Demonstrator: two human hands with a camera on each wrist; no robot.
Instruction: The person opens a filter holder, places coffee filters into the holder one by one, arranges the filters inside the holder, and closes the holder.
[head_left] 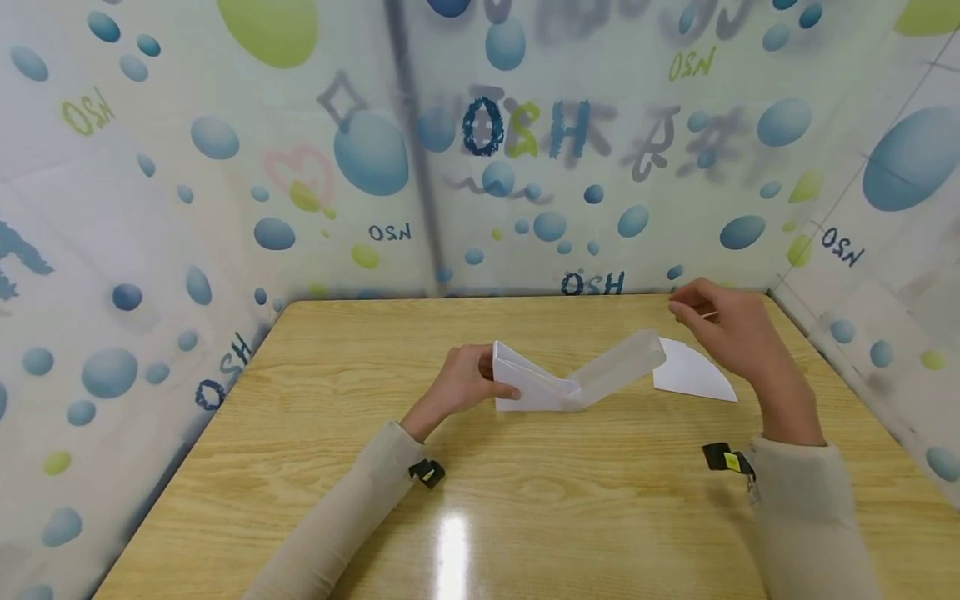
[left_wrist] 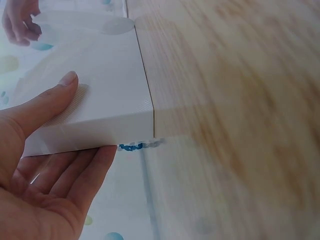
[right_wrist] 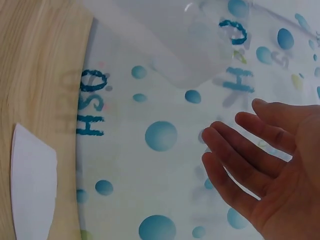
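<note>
In the head view my left hand (head_left: 467,377) grips the left end of a white box-like case (head_left: 532,387), with the thumb on its near face. The left wrist view shows the thumb pressed on the case's flat face (left_wrist: 100,75) and the other fingers beneath it. A translucent, lid-like piece (head_left: 618,367) slants up to the right from the case. My right hand (head_left: 731,329) hovers to the right, apart from that piece, fingers loosely bent. In the right wrist view, the right hand (right_wrist: 270,160) has nothing in it. What the case contains cannot be seen.
A white sheet (head_left: 693,372) with one curved edge lies on the wooden table (head_left: 540,500), below the right hand. A patterned curtain (head_left: 480,192) hangs behind the table and continues along both sides.
</note>
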